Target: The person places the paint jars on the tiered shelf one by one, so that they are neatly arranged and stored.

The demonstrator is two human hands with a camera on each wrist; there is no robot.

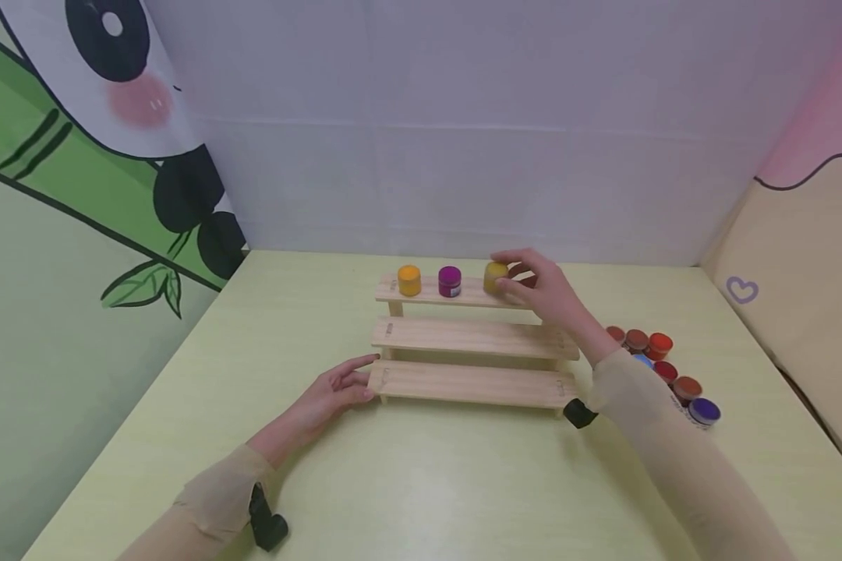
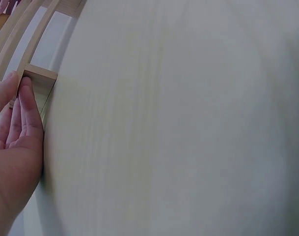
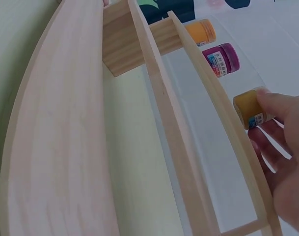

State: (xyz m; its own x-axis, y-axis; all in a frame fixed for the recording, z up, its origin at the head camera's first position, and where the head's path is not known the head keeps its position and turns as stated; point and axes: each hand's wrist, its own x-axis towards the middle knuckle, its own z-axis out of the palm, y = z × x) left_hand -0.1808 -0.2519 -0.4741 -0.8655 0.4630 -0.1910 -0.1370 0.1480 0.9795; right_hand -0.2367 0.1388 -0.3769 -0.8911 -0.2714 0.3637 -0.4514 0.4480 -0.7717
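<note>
A three-step wooden rack (image 1: pixel 473 339) stands on the table. On its top step, an orange-yellow paint jar (image 1: pixel 409 281) is at the left and a purple paint jar (image 1: pixel 450 282) to the right of it. My right hand (image 1: pixel 543 288) pinches a dark yellow paint jar (image 3: pixel 247 108) between thumb and fingers, upright at the top step, right of the purple one. My left hand (image 1: pixel 330 393) holds the left end of the bottom step, thumb at the front corner and fingers farther back; in the left wrist view its fingertips (image 2: pixel 26 83) are at the step's end.
Several paint jars with red, brown, blue and purple lids (image 1: pixel 688 389) stand grouped on the table right of the rack, partly behind my right sleeve (image 1: pixel 663 444). A pale wall sheet (image 1: pixel 463 187) rises behind the table (image 1: pixel 421 483).
</note>
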